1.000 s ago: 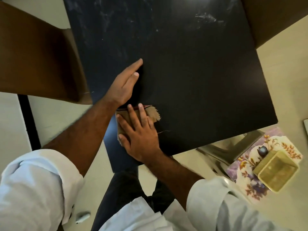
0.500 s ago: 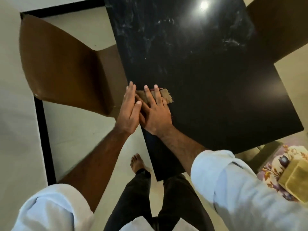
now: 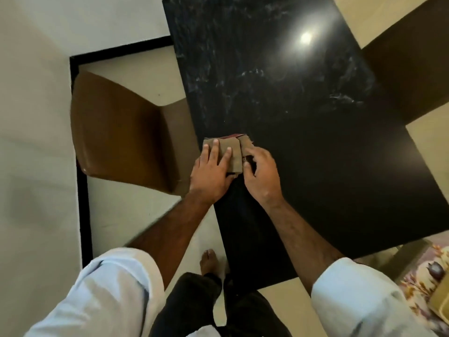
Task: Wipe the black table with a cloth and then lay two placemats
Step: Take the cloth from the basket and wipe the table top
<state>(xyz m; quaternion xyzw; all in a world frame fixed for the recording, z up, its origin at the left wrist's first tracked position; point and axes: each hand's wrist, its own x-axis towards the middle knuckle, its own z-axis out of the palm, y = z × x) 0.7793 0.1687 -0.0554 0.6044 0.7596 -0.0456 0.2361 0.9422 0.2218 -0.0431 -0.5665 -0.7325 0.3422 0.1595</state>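
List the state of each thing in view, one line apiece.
cloth: folded, lying flat on the table near its left edge.
left hand: fingers straight, pressing down on the cloth.
right hand: fingers curled, pinching the cloth's right edge.
black table: glossy, white smears across its far half.
brown chair: upright, seat against the table's left side.

Cloth (image 3: pixel 233 152) on table (image 3: pixel 328 171), near its left edge.
Left hand (image 3: pixel 211 175) flat on cloth's left part, right hand (image 3: pixel 263 177) pinching its right edge; chair (image 3: pixel 121 142) left of table, second chair (image 3: pixel 413 76) right.
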